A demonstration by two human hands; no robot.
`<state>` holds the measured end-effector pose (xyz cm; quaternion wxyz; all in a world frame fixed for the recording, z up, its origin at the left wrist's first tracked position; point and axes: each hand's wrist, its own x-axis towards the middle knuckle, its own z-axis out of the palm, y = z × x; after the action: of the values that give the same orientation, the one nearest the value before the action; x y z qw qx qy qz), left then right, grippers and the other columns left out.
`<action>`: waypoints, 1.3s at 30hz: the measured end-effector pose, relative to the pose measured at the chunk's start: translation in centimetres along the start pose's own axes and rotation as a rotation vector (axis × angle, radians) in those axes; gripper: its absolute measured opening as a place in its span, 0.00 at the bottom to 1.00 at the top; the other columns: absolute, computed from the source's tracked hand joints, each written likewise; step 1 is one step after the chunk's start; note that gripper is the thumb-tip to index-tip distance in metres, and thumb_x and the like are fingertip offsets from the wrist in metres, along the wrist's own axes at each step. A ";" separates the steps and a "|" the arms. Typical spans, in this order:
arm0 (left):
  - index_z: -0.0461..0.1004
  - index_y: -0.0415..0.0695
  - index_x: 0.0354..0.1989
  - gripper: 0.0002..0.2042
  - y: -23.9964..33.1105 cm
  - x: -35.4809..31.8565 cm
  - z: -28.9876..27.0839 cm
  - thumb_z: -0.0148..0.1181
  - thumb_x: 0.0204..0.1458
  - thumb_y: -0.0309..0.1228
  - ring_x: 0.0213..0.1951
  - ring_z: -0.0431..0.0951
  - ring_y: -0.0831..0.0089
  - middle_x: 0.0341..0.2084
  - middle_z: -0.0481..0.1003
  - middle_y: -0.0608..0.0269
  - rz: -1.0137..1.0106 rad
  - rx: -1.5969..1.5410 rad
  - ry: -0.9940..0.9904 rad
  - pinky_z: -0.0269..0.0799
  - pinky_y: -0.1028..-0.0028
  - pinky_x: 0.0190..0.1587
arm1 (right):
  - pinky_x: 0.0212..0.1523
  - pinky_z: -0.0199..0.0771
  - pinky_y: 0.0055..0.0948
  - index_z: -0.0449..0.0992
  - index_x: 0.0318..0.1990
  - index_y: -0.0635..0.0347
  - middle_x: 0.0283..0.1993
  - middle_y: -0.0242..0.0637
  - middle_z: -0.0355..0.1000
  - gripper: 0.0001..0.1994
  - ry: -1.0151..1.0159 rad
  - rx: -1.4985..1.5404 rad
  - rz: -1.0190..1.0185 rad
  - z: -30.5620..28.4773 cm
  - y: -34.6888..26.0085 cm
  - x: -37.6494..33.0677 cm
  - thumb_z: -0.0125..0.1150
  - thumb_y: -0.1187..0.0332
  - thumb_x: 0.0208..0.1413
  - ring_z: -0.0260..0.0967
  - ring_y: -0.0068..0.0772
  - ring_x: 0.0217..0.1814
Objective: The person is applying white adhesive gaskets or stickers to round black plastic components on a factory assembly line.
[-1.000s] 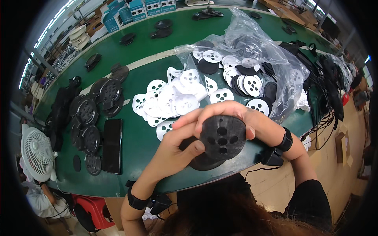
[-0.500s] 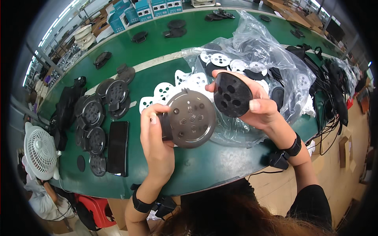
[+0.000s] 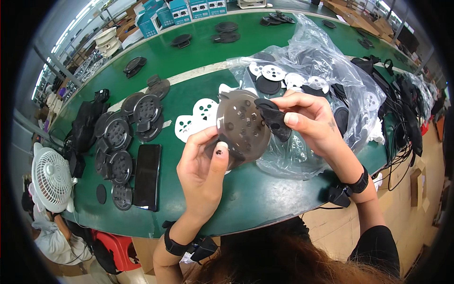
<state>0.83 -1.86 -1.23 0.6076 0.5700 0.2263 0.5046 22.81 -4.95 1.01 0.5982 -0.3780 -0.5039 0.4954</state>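
My left hand (image 3: 202,182) grips a translucent smoky-grey round plastic disc (image 3: 242,128) by its near edge, thumb on the face, which carries small round studs and holes. From the right, my right hand (image 3: 316,125) pinches a thin black round pad (image 3: 275,122) with holes punched in it. The pad is bent and its left edge overlaps the disc's right side; whether it is stuck there I cannot tell. Behind the disc, white perforated sheets (image 3: 204,110) lie on the green table. White and black round pads (image 3: 273,73) rest in a clear plastic bag (image 3: 326,52) beyond my right hand.
Several similar discs (image 3: 116,132) are piled at the left, beside a black phone (image 3: 147,177). A white fan (image 3: 51,179) stands at the table's left edge. Black cables (image 3: 399,123) hang at the right. More discs (image 3: 226,31) and blue-and-white boxes (image 3: 179,11) sit farther back.
The black pad has come left onto the disc's right side and now looks bent. The disc has turned in my left hand, its tab swinging from the left toward the near side.
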 end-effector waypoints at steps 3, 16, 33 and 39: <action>0.64 0.32 0.46 0.12 0.0 -0.1 0.3 0.51 0.53 0.20 0.45 0.68 0.76 0.41 0.68 0.58 0.001 -0.056 -0.013 0.65 0.77 0.47 | 0.41 0.67 0.21 0.77 0.40 0.66 0.34 0.33 0.71 0.12 0.075 -0.166 -0.076 0.4 -0.1 -0.1 0.64 0.74 0.46 0.67 0.22 0.38; 0.65 0.30 0.42 0.11 0.1 0.1 0.8 0.53 0.49 0.13 0.44 0.71 0.74 0.38 0.66 0.59 0.118 0.032 -0.131 0.75 0.82 0.35 | 0.34 0.61 0.19 0.79 0.34 0.64 0.27 0.33 0.70 0.09 0.116 -0.572 -0.388 0.7 0.9 -0.2 0.67 0.76 0.41 0.64 0.20 0.31; 0.65 0.30 0.40 0.10 -0.3 0.1 0.8 0.54 0.49 0.14 0.44 0.72 0.72 0.38 0.66 0.58 0.068 0.027 -0.102 0.77 0.80 0.38 | 0.37 0.67 0.26 0.76 0.39 0.64 0.33 0.38 0.69 0.19 0.071 -0.807 -0.419 1.3 0.7 -0.3 0.71 0.68 0.37 0.67 0.31 0.34; 0.60 0.33 0.44 0.11 -0.5 0.6 0.2 0.50 0.54 0.22 0.44 0.72 0.71 0.41 0.66 0.56 0.100 0.071 -0.123 0.77 0.73 0.40 | 0.56 0.57 0.36 0.59 0.61 0.57 0.57 0.43 0.54 0.50 -0.040 -1.222 -0.347 2.5 -0.1 -1.2 0.75 0.49 0.24 0.56 0.41 0.55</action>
<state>1.47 -1.34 -1.46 0.5738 0.6317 0.1776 0.4901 20.42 -6.28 1.38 0.3368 -0.5546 -0.7606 0.0212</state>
